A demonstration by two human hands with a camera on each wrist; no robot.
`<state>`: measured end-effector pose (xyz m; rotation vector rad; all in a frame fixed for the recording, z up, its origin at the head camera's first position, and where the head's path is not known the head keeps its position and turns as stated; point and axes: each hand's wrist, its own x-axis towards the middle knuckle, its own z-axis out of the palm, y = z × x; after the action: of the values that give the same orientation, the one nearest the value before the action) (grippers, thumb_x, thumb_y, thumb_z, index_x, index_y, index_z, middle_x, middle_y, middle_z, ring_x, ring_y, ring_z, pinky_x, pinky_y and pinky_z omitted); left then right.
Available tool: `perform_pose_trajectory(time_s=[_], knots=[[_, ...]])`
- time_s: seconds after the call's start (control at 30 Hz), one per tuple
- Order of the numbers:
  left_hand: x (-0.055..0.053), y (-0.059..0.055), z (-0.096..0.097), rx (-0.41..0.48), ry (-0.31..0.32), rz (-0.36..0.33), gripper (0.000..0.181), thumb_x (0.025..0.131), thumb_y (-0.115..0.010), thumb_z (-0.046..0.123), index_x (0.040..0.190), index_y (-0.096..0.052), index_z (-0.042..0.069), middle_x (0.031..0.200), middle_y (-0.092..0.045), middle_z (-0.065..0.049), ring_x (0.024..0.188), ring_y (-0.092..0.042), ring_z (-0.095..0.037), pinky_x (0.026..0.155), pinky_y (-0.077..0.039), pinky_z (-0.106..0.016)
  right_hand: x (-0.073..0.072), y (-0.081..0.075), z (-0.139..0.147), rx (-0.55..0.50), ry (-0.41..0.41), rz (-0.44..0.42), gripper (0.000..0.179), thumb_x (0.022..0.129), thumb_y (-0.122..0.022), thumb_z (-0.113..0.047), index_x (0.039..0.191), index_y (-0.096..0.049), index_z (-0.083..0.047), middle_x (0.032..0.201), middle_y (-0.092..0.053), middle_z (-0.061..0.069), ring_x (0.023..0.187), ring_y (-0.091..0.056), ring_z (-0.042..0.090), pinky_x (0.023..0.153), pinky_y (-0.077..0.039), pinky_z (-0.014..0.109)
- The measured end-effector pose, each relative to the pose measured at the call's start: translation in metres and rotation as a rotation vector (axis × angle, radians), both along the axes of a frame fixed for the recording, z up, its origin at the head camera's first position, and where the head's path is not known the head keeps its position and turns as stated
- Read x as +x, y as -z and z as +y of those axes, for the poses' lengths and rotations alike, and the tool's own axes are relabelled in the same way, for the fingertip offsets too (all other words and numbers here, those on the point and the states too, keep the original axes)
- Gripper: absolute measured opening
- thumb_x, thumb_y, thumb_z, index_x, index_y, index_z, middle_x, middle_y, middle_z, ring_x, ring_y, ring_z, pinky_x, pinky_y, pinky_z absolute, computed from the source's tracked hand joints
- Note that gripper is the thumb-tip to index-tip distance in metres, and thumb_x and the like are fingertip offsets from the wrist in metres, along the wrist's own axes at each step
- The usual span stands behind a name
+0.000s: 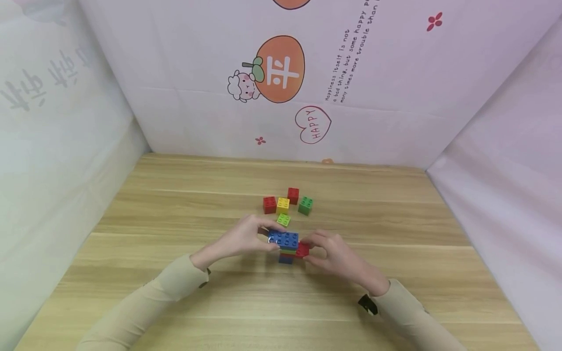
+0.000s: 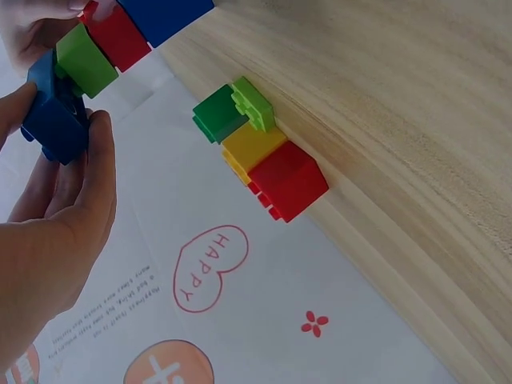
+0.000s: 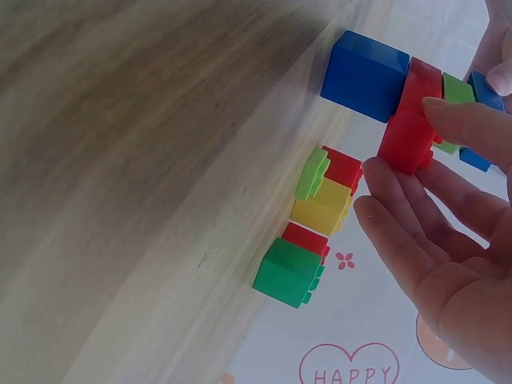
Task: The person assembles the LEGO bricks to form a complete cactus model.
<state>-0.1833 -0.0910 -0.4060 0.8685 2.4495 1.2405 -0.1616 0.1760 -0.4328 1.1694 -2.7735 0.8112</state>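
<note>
On the head view, I located the stack at the centre of the work area, between both hands. From top to bottom it comprised a blue eight-stud brick, a light green layer, a red layer and a lower blue block. I could not tell whether its base touched the table.

Left hand: pinched the eight-stud brick at its left end, thumb on the near side, fingers on the far side. I judged this grip to be for steadying, since it left the studs uncovered.

Right hand: pinched the red brick projecting from the stack's right side. The opposed grips probably balanced sideways load. I could not tell whether this red part was separate from the red layer.

Beyond the stack, I noted five loose pieces: a left red block, a yellow block, a rear red block, a dark green block and a light green piece. They sat studs up, presumably for easy reach.

Markings: I read no brand on the bricks. The back cloth carried "HAPPY" inside a heart and slanted text beginning "Happiness itself is not a bad thing".
</note>
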Motion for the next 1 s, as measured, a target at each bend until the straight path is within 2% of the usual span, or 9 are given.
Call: perform_pose_trajectory(time_s=[0.3,0.53,0.73,0.87,1.0], knots=[[0.0003,-0.0028,-0.0003,0.006,0.006,-0.033,0.038,0.082,-0.079,0.014,0.119,-0.072,0.012,0.125,-0.07,-0.01,0.105,-0.068,-0.02,0.091,-0.06,-0.04,-0.0008,0.0001,-0.0006,0.004,-0.003,0.001,0.032,0.083,-0.079,-0.01,0.113,-0.069,-0.005,0.106,-0.073,0.007,0.095,-0.072,0.016,0.082,-0.063,0.033],[-0.0007,-0.0033,0.0018,-0.008,0.006,-0.021,0.039,0.08,-0.079,0.011,0.118,-0.072,0.011,0.123,-0.071,-0.011,0.102,-0.07,-0.019,0.087,-0.062,-0.035,-0.0006,-0.0004,-0.0005,0.008,0.0,-0.012,0.032,0.084,-0.078,-0.011,0.114,-0.069,-0.005,0.107,-0.072,0.006,0.096,-0.072,0.016,0.083,-0.063,0.033],[-0.0008,-0.0057,0.0031,-0.047,0.015,0.036,0.04,0.078,-0.079,0.01,0.117,-0.073,0.012,0.121,-0.072,-0.011,0.099,-0.069,-0.016,0.083,-0.061,-0.031,-0.0004,-0.0002,-0.0004,0.007,0.008,-0.015,0.032,0.083,-0.078,-0.012,0.114,-0.069,-0.006,0.107,-0.072,0.006,0.096,-0.072,0.015,0.083,-0.063,0.032],[-0.0002,-0.0065,0.005,-0.079,0.02,0.091,0.039,0.078,-0.081,0.011,0.116,-0.074,0.012,0.12,-0.073,-0.01,0.096,-0.068,-0.014,0.082,-0.061,-0.033,-0.0001,-0.0006,-0.0006,0.004,-0.001,-0.007,0.032,0.083,-0.078,-0.01,0.114,-0.069,-0.005,0.106,-0.072,0.007,0.095,-0.072,0.016,0.083,-0.063,0.034],[0.0013,-0.0051,0.0065,-0.07,0.015,0.114,0.039,0.077,-0.081,0.011,0.116,-0.074,0.011,0.118,-0.074,-0.01,0.093,-0.066,-0.014,0.081,-0.062,-0.034,-0.0002,-0.0006,-0.0005,0.004,0.001,-0.017,0.032,0.083,-0.078,-0.01,0.114,-0.069,-0.005,0.107,-0.072,0.006,0.096,-0.072,0.016,0.083,-0.063,0.034]])
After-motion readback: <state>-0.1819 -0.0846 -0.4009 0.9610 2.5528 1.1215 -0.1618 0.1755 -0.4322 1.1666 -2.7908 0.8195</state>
